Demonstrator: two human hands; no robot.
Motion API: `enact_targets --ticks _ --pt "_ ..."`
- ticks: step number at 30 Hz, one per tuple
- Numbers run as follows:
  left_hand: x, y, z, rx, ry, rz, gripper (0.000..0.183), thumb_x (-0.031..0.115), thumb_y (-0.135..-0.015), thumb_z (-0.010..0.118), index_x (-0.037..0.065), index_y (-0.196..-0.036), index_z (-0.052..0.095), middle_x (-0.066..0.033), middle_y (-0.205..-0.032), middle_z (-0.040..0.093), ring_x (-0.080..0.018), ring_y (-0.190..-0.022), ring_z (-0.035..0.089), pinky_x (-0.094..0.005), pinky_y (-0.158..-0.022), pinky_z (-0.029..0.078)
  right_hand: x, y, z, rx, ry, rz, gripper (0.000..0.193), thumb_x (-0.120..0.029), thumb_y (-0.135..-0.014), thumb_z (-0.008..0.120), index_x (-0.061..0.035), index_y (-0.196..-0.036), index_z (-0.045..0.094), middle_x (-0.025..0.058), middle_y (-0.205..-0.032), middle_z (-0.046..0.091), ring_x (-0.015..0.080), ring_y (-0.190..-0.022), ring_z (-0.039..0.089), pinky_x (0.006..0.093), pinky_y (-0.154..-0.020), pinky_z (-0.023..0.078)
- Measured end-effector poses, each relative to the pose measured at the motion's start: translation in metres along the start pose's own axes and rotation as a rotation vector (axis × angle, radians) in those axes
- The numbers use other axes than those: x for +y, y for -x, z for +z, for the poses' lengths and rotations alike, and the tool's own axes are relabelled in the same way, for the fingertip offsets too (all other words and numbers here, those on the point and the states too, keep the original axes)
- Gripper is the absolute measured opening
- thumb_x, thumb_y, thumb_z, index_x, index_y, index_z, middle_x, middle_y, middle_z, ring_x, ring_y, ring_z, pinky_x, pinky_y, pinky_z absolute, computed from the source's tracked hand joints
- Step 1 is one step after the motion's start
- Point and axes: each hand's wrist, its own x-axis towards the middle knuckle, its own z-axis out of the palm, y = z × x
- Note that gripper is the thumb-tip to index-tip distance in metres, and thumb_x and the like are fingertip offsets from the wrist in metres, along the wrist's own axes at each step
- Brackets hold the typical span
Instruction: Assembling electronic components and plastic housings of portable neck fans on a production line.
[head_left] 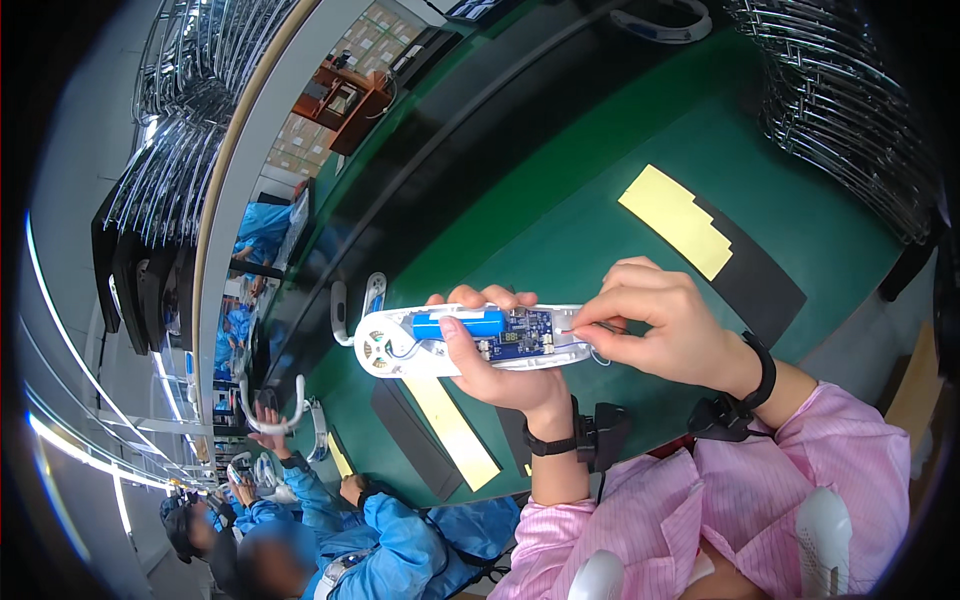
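Observation:
My left hand [505,380] is closed around a white plastic housing [430,366], the open half-shell of a small device. Its thumb presses on a blue cylindrical battery [485,322] inside. Beside the battery sits a blue circuit board [522,340] with a small display, and a round perforated part [378,345] fills the wide left end. My right hand [665,325] pinches thin wires [570,331] at the housing's narrow right end, thumb and index finger together. The wire ends between those fingertips are hidden.
On the green table [560,230] lie black sheets [765,290] with yellow pads [680,220], and more sheets [415,440] nearer the left. Bent metal tubes [840,100] are stacked at far right. White curved devices [375,295] stand leftward, near co-workers in blue [400,545].

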Motion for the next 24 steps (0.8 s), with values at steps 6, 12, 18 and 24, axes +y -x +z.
enact_targets --ticks 6,12,18,24 --pt "0.003 -0.004 0.002 0.016 0.028 -0.026 0.033 0.025 -0.091 0.046 0.002 -0.113 0.037 -0.0087 -0.084 0.049 -0.0173 -0.066 0.055 -0.0325 -0.055 0.052 0.000 -0.002 0.001 -0.002 0.115 -0.157 0.011 -0.008 -0.068 0.070 -0.0088 -0.078 0.066 0.0018 -0.068 0.056 0.0175 -0.067 0.055 0.0312 -0.074 0.041" --pt "0.005 -0.006 -0.001 -0.016 0.070 -0.098 0.034 0.026 -0.091 0.046 0.002 -0.113 0.037 -0.0079 -0.085 0.049 -0.0167 -0.066 0.055 -0.0317 -0.054 0.051 -0.001 -0.003 0.002 0.001 0.159 -0.235 0.011 -0.008 -0.068 0.069 -0.0091 -0.078 0.064 0.0007 -0.073 0.058 0.0158 -0.070 0.055 0.0324 -0.076 0.041" --pt "0.004 -0.004 0.000 0.016 0.062 -0.118 0.031 0.028 -0.092 0.044 0.005 -0.111 0.038 -0.0056 -0.085 0.048 -0.0152 -0.065 0.055 -0.0302 -0.055 0.049 -0.001 0.000 0.009 0.078 0.200 -0.245 0.012 -0.009 -0.068 0.068 -0.0094 -0.079 0.063 0.0000 -0.074 0.057 0.0146 -0.070 0.056 0.0305 -0.072 0.040" --pt "0.000 -0.004 0.002 0.021 0.155 -0.107 0.028 0.029 -0.092 0.045 0.006 -0.108 0.041 -0.0035 -0.084 0.049 -0.0132 -0.063 0.053 -0.0289 -0.054 0.048 -0.002 0.000 0.013 0.148 0.164 -0.259 0.018 -0.005 -0.062 0.073 -0.0073 -0.077 0.064 0.0011 -0.069 0.057 0.0158 -0.061 0.053 0.0302 -0.070 0.041"
